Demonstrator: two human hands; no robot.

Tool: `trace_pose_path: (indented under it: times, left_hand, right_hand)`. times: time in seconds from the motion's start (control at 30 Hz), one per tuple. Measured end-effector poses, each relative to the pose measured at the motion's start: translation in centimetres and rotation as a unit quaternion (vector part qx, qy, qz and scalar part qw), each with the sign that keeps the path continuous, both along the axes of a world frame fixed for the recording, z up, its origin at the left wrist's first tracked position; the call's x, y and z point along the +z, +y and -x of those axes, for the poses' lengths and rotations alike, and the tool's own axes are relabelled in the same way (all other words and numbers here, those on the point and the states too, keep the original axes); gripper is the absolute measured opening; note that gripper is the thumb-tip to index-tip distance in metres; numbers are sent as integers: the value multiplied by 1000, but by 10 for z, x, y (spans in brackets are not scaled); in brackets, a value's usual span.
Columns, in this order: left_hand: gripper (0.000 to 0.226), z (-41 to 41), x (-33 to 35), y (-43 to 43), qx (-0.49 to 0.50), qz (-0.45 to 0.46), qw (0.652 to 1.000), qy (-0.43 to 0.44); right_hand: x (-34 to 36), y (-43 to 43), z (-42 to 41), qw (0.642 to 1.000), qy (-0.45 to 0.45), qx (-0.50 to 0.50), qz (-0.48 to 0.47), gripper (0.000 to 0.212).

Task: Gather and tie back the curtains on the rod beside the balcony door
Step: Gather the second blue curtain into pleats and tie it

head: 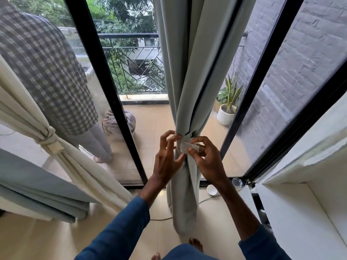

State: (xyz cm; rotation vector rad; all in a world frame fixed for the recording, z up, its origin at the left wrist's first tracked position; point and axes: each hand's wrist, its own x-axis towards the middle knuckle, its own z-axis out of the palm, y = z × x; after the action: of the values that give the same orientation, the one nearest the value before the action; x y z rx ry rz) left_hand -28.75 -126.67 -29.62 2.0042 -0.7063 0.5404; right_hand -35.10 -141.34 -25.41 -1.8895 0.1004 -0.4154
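1. The grey-green curtain (189, 76) hung in front of the black door frame (105, 76), gathered into a narrow bunch at about the height of the hands and falling loose again below, its hem reaching the tiled floor (47, 239).
2. A tie-back strip (187, 145) of the same pale cloth wrapped the bunch at its narrowest point — its free end stuck out toward the right.
3. The right hand (206, 162) was pinched on that free end, thumb below and fingertips above, the strip caught between them.
4. The left hand (167, 158) sat just beside the bunch on its left side, fingers spread and curled, the thumb touching the cloth under the tie; it clamped nothing that could be seen.
5. Both forearms came up from blue sleeves (120, 228).
6. At the left edge of the doorway a cream curtain (28, 113) was already bound with its own tie (50, 141).
7. Beyond the glass, on the balcony, stood a person in a checked shirt (47, 68) — and a potted plant (228, 107) sat by the brick wall (300, 62).
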Motion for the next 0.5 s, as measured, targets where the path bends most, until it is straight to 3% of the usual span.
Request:
trace_pose_path:
  times: [0.13, 0.3, 0.5]
  left_hand:
    - [60, 3, 7, -7, 13, -46, 999, -15]
    - [41, -6, 21, -11, 44, -52, 998, 7]
    - [38, -14, 28, -11, 51, -75, 996, 9]
  right_hand:
    - [14, 2, 6, 999, -21, 27, 22, 16]
    - [35, -1, 6, 994, -15, 106, -3, 33]
    - [60, -11, -8, 993, -54, 98, 26, 38]
